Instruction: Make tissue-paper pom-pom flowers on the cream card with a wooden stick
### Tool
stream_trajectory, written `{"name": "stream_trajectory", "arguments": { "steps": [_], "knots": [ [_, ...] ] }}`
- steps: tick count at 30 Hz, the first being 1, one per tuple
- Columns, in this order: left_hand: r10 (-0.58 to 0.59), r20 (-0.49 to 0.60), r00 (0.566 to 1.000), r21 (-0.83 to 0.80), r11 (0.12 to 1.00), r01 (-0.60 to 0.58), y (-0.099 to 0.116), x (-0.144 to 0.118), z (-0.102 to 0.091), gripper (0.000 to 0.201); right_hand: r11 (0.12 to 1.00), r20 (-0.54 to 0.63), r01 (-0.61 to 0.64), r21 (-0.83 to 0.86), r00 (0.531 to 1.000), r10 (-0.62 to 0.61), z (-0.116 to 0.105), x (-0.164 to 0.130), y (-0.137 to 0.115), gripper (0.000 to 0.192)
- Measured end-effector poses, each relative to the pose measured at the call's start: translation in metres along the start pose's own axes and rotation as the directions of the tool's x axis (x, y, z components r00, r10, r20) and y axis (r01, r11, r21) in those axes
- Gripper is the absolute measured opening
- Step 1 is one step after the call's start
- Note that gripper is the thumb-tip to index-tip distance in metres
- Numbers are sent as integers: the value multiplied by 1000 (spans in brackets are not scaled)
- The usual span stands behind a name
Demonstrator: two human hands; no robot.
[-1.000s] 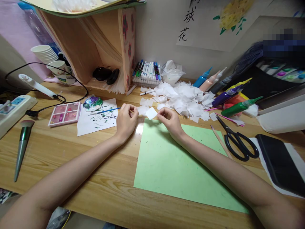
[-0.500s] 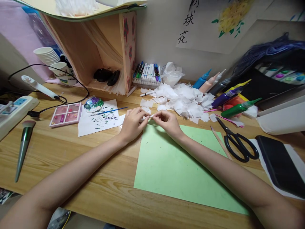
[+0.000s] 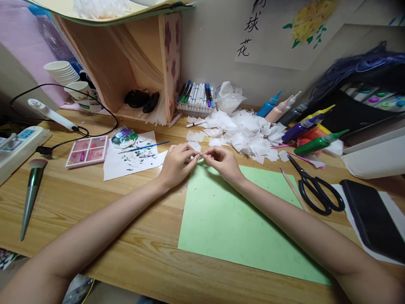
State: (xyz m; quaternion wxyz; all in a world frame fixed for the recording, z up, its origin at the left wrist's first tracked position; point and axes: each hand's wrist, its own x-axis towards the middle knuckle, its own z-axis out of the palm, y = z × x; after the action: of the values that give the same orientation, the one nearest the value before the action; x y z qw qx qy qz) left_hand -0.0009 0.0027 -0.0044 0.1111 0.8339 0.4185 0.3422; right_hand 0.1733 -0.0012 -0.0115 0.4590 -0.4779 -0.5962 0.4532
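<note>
My left hand (image 3: 177,165) and my right hand (image 3: 224,165) meet above the far left corner of a light green sheet (image 3: 240,223). Both are closed in a pinch, fingertips almost touching. Between them is a small piece of white paper (image 3: 200,155), mostly hidden by the fingers. Just beyond my hands lies a loose heap of white paper pieces (image 3: 242,133). To the left of my left hand, a blue paintbrush (image 3: 145,147) rests on a paint-smeared white sheet (image 3: 115,166).
Black scissors (image 3: 318,192) and a pencil (image 3: 293,188) lie at the right, near a dark phone-like slab (image 3: 373,217). Paint bottles (image 3: 319,143) stand behind. A marker box (image 3: 196,99), a pink palette (image 3: 87,152), a makeup brush (image 3: 32,194) and a power strip (image 3: 23,147) are also on the table.
My fingertips have drawn slightly closer together, and less of the white paper shows between them. Otherwise the arms and table things stay nearly the same.
</note>
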Motion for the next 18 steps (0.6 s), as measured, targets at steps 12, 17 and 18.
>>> {"name": "stream_trajectory", "arguments": {
  "steps": [12,17,18],
  "knots": [
    [14,-30,999,0,1000,-14,-1,-1,1,14,1000,-10,-5,-22,1000,4,2,-1,-2,20],
    [-22,-24,999,5,1000,22,-1,-1,1,12,999,-6,0,-52,1000,-1,2,-2,-3,22],
    [-27,-28,999,5,1000,27,-1,-1,1,11,998,-6,6,-62,1000,-7,2,-3,-3,22]
  ]
}}
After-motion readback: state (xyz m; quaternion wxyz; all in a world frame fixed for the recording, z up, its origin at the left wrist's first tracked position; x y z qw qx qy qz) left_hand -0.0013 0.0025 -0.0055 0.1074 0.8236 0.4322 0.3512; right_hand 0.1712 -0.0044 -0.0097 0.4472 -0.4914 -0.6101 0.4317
